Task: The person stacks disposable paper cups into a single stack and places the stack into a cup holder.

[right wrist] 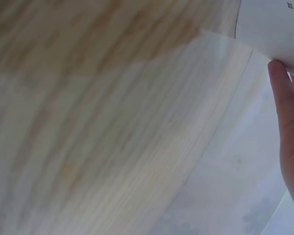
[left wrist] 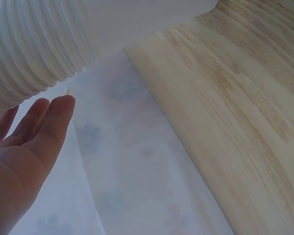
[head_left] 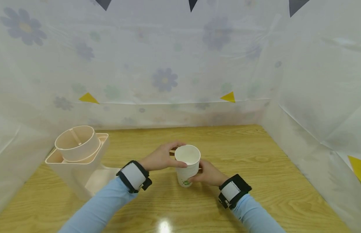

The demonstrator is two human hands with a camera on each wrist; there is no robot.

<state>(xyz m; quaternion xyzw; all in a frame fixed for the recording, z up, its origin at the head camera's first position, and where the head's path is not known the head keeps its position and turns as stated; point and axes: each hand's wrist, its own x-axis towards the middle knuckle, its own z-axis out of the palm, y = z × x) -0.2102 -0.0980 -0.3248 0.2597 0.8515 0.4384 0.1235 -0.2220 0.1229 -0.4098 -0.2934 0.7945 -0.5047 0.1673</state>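
A stack of nested white paper cups (head_left: 187, 171) stands upright in the middle of the head view, mouth up, with a small green print low on its side. My left hand (head_left: 161, 158) grips the upper part from the left, thumb in front and fingers behind. Lower on the other side, my right hand (head_left: 210, 174) holds the stack between thumb and fingers. The left wrist view shows the stacked rims (left wrist: 34, 44) as ridges beside the fingers (left wrist: 54, 125). In the right wrist view, a fingertip meets the smooth white cup wall (right wrist: 269, 29).
At the left of the wooden table (head_left: 232, 145) stands a pale beige plastic holder (head_left: 72, 174) with a round tub (head_left: 78, 152) in its top and a bar across the tub's inside. Flower-printed white sheeting (head_left: 168, 113) walls the back and sides.
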